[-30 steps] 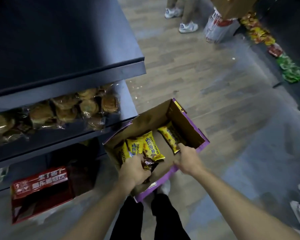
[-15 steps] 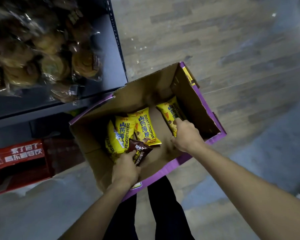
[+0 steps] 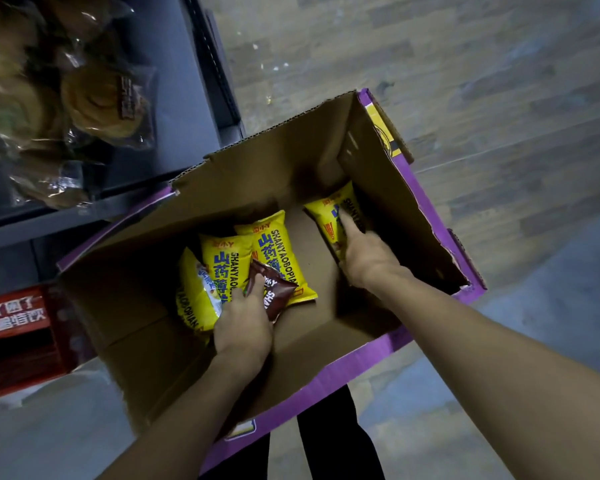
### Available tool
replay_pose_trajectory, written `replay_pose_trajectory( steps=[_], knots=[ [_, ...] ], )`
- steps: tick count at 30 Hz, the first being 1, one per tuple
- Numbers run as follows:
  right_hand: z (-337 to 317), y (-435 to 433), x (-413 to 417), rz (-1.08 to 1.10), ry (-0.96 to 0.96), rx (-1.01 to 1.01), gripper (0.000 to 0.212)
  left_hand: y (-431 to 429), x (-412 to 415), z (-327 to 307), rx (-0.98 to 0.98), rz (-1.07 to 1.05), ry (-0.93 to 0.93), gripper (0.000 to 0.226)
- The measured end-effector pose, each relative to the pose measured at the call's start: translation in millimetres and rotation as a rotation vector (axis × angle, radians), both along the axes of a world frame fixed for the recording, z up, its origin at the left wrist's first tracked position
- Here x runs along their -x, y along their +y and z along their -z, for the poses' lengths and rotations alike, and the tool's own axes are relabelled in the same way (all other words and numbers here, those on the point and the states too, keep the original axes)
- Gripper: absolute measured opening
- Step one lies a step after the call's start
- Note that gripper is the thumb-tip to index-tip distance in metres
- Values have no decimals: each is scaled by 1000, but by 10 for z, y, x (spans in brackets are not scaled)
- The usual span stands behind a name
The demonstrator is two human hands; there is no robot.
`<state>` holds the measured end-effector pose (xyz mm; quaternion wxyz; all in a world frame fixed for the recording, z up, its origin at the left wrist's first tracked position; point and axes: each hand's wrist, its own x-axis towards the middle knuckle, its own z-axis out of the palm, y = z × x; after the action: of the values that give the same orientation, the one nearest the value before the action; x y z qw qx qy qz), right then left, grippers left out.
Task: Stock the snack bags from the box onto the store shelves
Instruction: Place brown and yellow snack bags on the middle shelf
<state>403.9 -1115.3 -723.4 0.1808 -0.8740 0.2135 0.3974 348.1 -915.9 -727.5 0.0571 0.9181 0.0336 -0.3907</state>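
**Head view: both hands down in the box point(image 3: 395, 202), one at each group of snack bags.**
The left hand point(image 3: 243, 327) pinches the brown bag point(image 3: 279, 294), which lies atop the yellow bags point(image 3: 229, 261). The right hand point(image 3: 364, 258) has one finger laid along the lone yellow bag point(image 3: 326, 216), whose long axis runs away from the wrist; its grip cannot be told. The shelf point(image 3: 174, 98) is to the left.

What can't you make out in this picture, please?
All in the head view:
brown bag: near end covered by the left hand.
lone yellow bag: near end under the right hand; its grip is unclear.
pastries: motion-blurred, cut by the left edge.
red carton: print cut by the left edge.
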Motion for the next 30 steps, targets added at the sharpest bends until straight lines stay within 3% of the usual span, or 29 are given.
replay_pose_trajectory(
  steps=[4,11,15,20,30],
  knots=[
    [98,-3,-9,-7,-26,3,83,-20,-11,24,-22,25,21,78],
    [-43,45,-47,-29,-54,21,74,-53,-117,-230,71,-107,49,74],
    [-453,176,-94,-61,-143,61,61,-116,-278,-707,134,-201,-91,71],
    [-1199,282,-69,-108,-240,64,74,-163,-434,-1414,114,-213,-277,65],
    [-2159,494,216,-150,-366,26,80,-52,-319,-2232,98,-293,-379,63]
  ],
)
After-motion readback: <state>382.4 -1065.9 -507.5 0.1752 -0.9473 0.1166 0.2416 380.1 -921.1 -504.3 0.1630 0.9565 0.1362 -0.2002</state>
